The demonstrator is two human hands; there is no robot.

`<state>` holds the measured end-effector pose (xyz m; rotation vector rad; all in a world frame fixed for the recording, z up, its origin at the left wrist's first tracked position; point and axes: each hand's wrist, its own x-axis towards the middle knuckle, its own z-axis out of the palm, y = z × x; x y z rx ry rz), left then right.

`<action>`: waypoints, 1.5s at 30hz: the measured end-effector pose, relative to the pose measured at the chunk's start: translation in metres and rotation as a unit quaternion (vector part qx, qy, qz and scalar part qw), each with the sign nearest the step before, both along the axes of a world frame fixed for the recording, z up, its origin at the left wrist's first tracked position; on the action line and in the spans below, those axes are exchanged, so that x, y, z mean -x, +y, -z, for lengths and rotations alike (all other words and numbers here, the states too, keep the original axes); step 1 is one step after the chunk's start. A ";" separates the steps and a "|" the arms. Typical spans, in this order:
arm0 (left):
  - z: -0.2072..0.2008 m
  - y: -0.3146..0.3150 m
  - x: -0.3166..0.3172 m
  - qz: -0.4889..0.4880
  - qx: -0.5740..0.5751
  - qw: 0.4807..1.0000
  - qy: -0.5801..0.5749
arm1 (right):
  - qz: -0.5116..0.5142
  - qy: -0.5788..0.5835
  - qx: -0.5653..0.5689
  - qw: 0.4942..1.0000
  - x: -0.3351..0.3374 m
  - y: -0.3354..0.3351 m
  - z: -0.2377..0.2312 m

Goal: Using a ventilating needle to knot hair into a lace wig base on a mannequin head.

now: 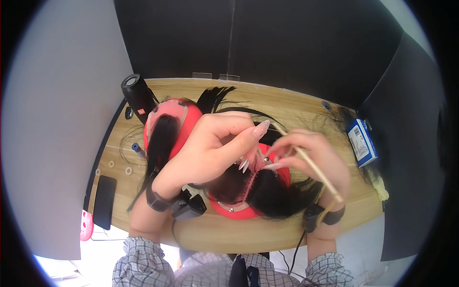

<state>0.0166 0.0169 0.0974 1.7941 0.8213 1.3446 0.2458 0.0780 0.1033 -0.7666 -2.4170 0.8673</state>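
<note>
Leaning over a wood-grain worktop (282, 235), we are looking down at a black-haired wig piece (275, 193), which is sitting on the near red form (228, 211) at the middle of the worktop. Our left hand (254, 146) is resting above its far side, thumb and fingers bent and partly closed; whether it is gripping anything, we cannot tell. Our right hand (268, 160) is holding a slim tan stick (315, 167) across its curled fingers, its thumb tip sitting at the pink mesh (249, 187)

We are judging the piece to be light and limp, its long strands probably slipping easily between fingers, its mesh thin and likely to pucker under a hard pull. We are favouring a fingertip hold at the mesh rather than a fistful of hair; the stick is looking stiff and light

Around us, a 2nd red form (193, 117) bearing dark hair is standing to the left, near a black cylindrical speaker (138, 95). A blue-and-white box (362, 143) is sitting at the right edge, loose hairs trailing beside it. Dark panels (179, 38) are enclosing the far and right sides, a pale panel (62, 119) the left
</note>
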 end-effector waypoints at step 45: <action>0.008 0.007 0.009 0.164 0.080 0.977 0.109 | 0.005 0.362 0.208 0.909 0.019 0.008 0.011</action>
